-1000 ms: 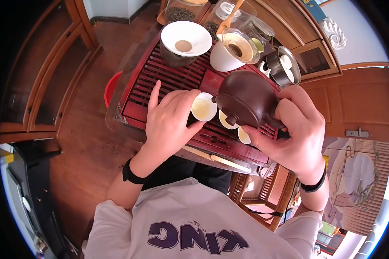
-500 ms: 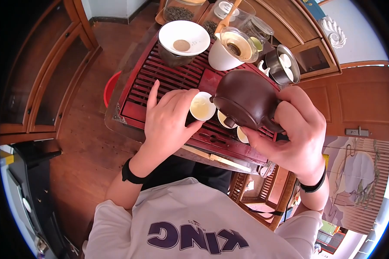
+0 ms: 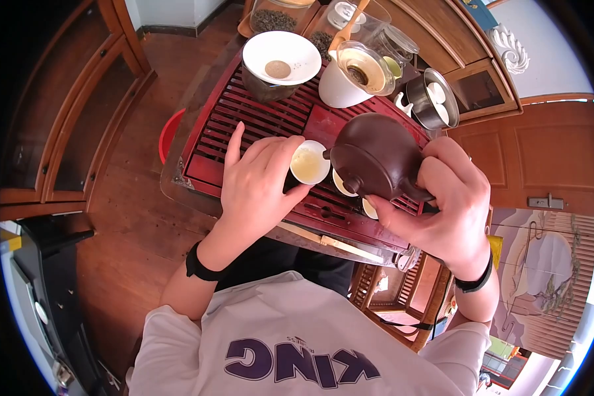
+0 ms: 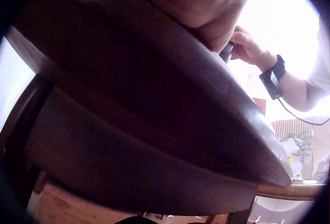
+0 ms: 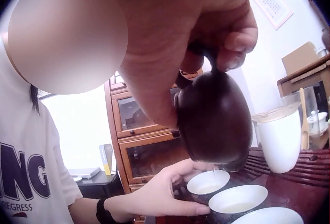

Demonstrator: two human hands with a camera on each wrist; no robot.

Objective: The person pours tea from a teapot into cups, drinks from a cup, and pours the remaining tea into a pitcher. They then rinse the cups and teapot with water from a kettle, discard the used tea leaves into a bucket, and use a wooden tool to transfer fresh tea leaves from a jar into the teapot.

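Observation:
My right hand (image 3: 452,198) grips the handle of a dark brown teapot (image 3: 373,148), which is tilted with its spout at the rim of a small white teacup (image 3: 309,164). Pale yellow tea lies in that cup, and a thin stream shows below the pot in the right wrist view. Thumb and index finger of my left hand (image 3: 254,181) pinch the cup's sides; the other fingers are spread over the tea tray. Two more teacups, a middle one (image 5: 240,199) and a near one (image 5: 270,217), stand in line, partly hidden by the pot in the head view.
The slatted red tea tray (image 3: 244,115) lies under everything. At its back stand a white strainer bowl (image 3: 297,49) on a dark vessel and a white pitcher (image 3: 342,89) with a strainer. Behind are tea jars (image 3: 274,20), a wooden scoop (image 3: 350,26) and a metal bowl (image 3: 452,109).
Between half a second ago and now, the teapot's spout has shifted slightly right toward the cup's edge, and the right hand has turned a little. The left hand stays at the cup.

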